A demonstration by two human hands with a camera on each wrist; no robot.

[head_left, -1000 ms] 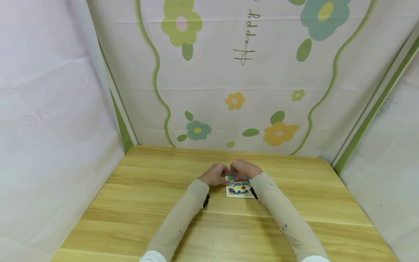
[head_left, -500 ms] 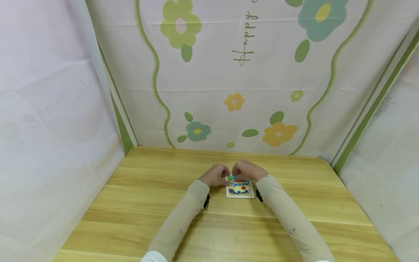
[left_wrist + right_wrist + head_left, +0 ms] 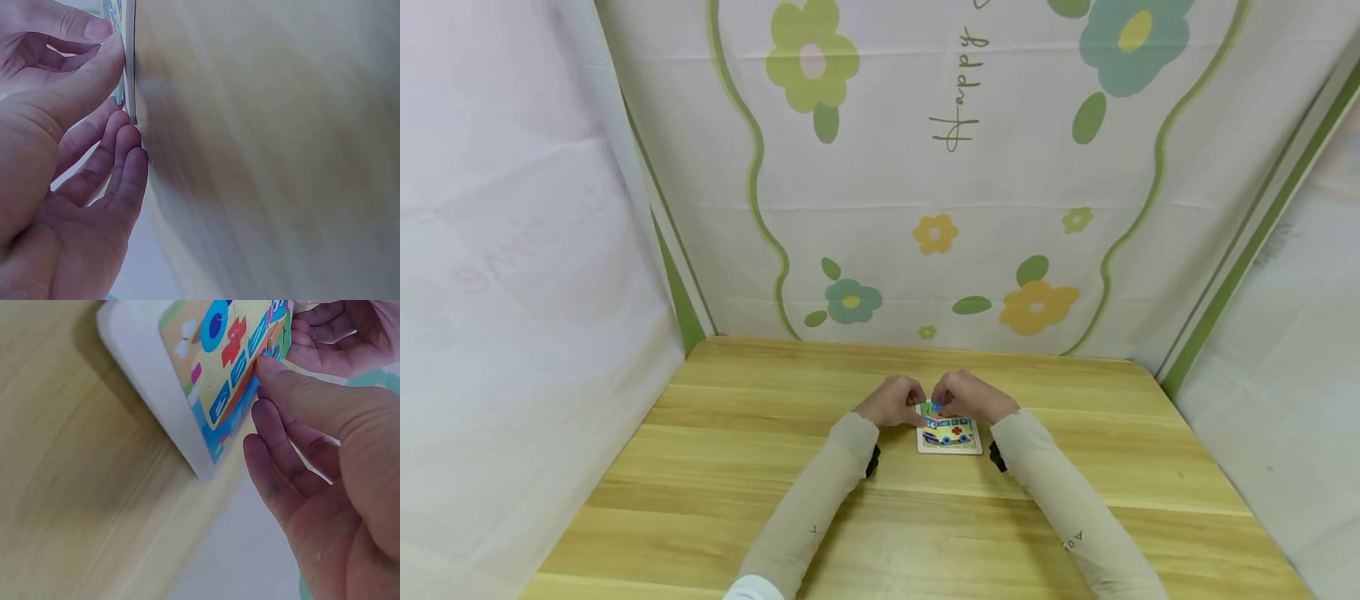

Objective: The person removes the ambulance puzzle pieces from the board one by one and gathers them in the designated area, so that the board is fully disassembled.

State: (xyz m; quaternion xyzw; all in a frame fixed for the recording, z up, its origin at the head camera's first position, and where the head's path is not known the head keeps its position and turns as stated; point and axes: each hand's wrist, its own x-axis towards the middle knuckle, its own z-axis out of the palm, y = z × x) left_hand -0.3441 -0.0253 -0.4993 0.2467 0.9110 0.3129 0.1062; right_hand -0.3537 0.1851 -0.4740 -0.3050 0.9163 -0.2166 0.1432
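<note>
A small jigsaw puzzle (image 3: 950, 437) with a yellow ambulance picture lies flat on the wooden table. Its white frame (image 3: 147, 375) has rounded corners. My left hand (image 3: 892, 402) grips the puzzle's upper left edge, thumb (image 3: 103, 65) over the face and fingertips at the rim. At the top of the picture, my right hand (image 3: 973, 395) pinches a puzzle piece, which the thumb and fingers mostly hide. In the right wrist view, the right thumb (image 3: 281, 375) touches the picture by the orange strip above the ambulance windows. Both hands' fingertips are close together.
Bare wood of the table (image 3: 737, 467) surrounds the puzzle. Behind the far table edge hangs a white cloth (image 3: 865, 242) with printed flowers, and pale cloth walls (image 3: 527, 317) stand on both sides. Black wrist straps (image 3: 997, 456) sit at the wrists.
My right wrist and forearm have shifted slightly right and down, showing more of the puzzle's right side. The right fingertips have separated a little from the left ones. My left hand keeps its place.
</note>
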